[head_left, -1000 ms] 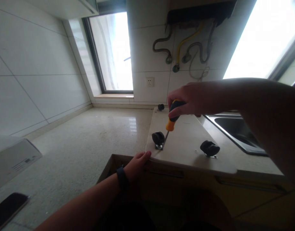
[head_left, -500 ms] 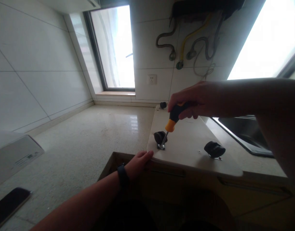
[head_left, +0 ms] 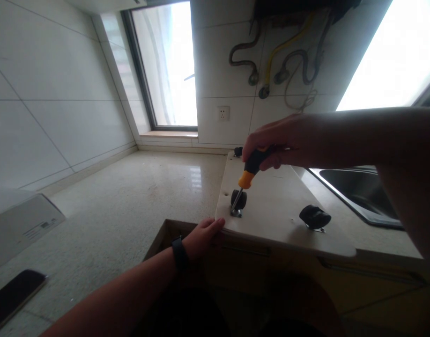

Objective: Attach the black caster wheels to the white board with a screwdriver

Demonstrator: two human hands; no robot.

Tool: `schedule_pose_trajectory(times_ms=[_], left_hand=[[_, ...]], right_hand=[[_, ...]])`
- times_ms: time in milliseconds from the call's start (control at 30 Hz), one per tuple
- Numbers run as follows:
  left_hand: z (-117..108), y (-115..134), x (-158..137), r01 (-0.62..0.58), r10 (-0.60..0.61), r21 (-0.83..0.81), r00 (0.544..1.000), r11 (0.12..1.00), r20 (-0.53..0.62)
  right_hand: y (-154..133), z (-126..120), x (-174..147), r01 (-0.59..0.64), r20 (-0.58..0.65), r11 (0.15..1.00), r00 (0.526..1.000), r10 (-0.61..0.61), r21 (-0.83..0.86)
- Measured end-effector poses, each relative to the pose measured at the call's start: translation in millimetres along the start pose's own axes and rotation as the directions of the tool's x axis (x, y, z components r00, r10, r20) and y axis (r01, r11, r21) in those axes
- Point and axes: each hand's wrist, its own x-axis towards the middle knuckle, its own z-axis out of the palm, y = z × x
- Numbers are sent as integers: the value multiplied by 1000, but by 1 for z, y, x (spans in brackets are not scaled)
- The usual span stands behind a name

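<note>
My right hand is wrapped round the black and orange handle of a screwdriver. Its shaft slants down to the metal plate of a black caster wheel near the left front corner of a white board. At that corner my left hand grips the board's edge, thumb on top and fingers hidden below. Another caster stands on the board's right side, and a third caster shows at the back, partly behind my right hand.
The board lies on a speckled stone countertop. A sink is at the right. On the left are a phone and a white box. Drawer fronts are below; hoses hang on the back wall.
The screwdriver tip has shifted slightly left on the caster's plate. That caster's wheel has swivelled to the right. My left hand still holds the board's edge.
</note>
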Motion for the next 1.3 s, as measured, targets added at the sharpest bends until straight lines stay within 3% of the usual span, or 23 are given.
schedule_pose_trajectory(times_ms=[267,567,767,1033,1167,1300], left_hand=[[1,-1,1,-18,18,1,1000,1000,-7],[1,-2,0,-34,34,4,999,999,-7],[1,-4,1,-49,49,17,999,999,9],[0,-9,4,-70,70,14,997,997,14],[0,-10,3,-67,67,3,997,998,26],[-1,-10,3,-63,63,11,998,998,20]], right_hand=[[2,0,3,29,20,999,999,-30,28],[-3,-5,4,144,39,988,988,-146,48],[-7,-6,14,115,15,993,993,-114,-37],[-8,-11,24,-43,60,995,997,49,-95],[-14,-9,24,-47,-1,982,999,48,-183],[-17,-3,31,-126,-50,954,992,117,-273]])
